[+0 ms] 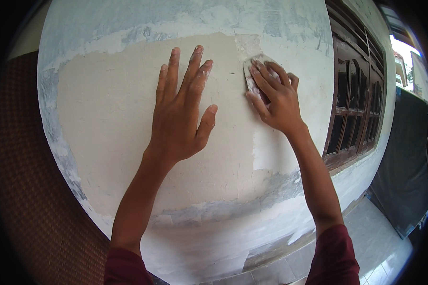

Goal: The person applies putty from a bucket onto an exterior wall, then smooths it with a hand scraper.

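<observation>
Before me stands a wall (128,175) with a broad beige patch of smooth putty, ringed by rough white and blue-grey paint. My left hand (178,111) is open, palm to the patch, fingers up and thumb out; whether it touches the wall I cannot tell. White smears mark its fingertips. At the patch's right edge, my right hand (276,95) is closed on a flat, pale putty spreader (248,76) held against the wall, its fingers across the back. Most of the spreader is hidden under the hand. Just above it lies a rougher strip of putty (248,45).
A dark wooden window (354,90) with small panes is set in the wall on the right. Woven brown matting (38,166) hangs at the left. Grey tiles (276,273) line the wall's foot, and a dark sheet (399,161) stands at far right.
</observation>
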{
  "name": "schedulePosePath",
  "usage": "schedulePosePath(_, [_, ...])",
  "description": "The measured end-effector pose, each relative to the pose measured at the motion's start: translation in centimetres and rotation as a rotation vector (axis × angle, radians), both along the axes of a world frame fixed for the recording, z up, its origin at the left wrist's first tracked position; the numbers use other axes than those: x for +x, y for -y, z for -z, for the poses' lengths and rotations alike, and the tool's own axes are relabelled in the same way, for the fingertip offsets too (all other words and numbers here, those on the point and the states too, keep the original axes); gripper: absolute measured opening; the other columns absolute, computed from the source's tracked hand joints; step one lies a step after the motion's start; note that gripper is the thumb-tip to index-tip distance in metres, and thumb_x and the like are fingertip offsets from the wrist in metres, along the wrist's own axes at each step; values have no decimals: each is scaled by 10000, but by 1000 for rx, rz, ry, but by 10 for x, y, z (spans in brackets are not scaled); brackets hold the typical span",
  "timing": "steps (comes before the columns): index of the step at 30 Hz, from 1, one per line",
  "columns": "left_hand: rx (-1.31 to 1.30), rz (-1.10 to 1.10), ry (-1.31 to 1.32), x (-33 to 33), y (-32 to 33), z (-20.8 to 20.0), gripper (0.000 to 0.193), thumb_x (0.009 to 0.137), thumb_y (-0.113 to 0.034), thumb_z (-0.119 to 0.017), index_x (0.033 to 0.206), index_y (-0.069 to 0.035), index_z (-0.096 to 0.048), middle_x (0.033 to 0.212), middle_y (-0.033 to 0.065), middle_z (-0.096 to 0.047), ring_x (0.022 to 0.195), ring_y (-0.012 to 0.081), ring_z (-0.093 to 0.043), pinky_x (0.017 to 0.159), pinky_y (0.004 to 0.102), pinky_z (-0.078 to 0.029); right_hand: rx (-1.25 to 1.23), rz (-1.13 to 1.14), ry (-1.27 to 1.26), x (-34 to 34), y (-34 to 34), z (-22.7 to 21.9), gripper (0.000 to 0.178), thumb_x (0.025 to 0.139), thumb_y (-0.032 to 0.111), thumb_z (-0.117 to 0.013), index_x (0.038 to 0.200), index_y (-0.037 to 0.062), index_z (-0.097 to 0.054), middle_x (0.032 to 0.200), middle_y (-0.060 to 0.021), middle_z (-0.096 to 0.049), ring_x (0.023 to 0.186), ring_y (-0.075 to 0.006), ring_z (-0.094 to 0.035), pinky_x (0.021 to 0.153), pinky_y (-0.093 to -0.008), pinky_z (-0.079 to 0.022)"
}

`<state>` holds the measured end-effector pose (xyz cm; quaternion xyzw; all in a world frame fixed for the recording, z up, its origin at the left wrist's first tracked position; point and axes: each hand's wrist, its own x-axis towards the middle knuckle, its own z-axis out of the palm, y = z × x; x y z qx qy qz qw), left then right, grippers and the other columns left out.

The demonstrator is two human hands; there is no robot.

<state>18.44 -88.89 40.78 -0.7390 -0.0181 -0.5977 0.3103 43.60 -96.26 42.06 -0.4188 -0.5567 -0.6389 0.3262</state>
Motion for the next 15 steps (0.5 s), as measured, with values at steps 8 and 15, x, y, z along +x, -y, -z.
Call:
schedulePosePath(8, [-30, 29, -66, 10, 11, 2, 682, 893, -126, -583, 1508, -102, -288, 1635, 152, -255, 1522, 435, -116, 1193, 641, -107, 158, -48, -104, -26, -12, -30, 458, 873, 324, -686, 1248, 61, -660, 1340, -91, -635, 1293, -282, -490, 979, -521, -329])
schedulePosePath(15, [-18, 65, -28, 4, 7, 5, 678, 890, -145, -583, 1507, -80, -310, 1635, 161, -250, 1520, 443, -112, 1201, 621, -100, 173, -26, -146, -36, -3, 1, 465, 885, 325, -672, 1262, 53, -648, 1322, -74, -638, 1267, -288, -501, 954, -519, -336])
